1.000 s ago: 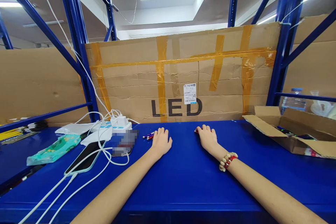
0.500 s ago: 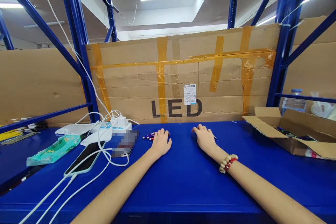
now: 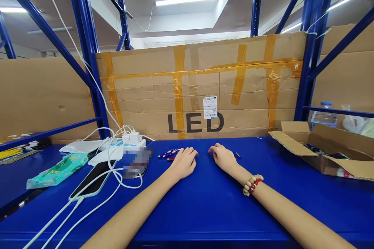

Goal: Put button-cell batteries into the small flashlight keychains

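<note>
My left hand (image 3: 184,162) rests palm down on the blue tabletop (image 3: 204,206), its bent fingers apart and nothing visible in them. Just left of its fingertips lie several pens: purple ones (image 3: 168,153) and a red one (image 3: 170,159), partly covered by the hand. Across a gap, my right hand (image 3: 223,156) is also palm down, fingers loosely bent and pointing left, with no held thing showing. Behind its knuckles a dark blue pen (image 3: 237,155) pokes out on the right; the rest of it is hidden. A beaded bracelet (image 3: 251,184) circles my right wrist.
At left are a phone (image 3: 92,179), white cables (image 3: 117,175), a power strip (image 3: 133,140) and a green packet (image 3: 58,169). An open cardboard box (image 3: 327,163) with pens stands at right. A taped cardboard panel (image 3: 140,97) and blue posts (image 3: 312,46) close off the back.
My left hand has shifted right, uncovering more of the pens. My right hand has moved slightly left, leaving more of the dark blue pen in sight. The view has tilted a little.
</note>
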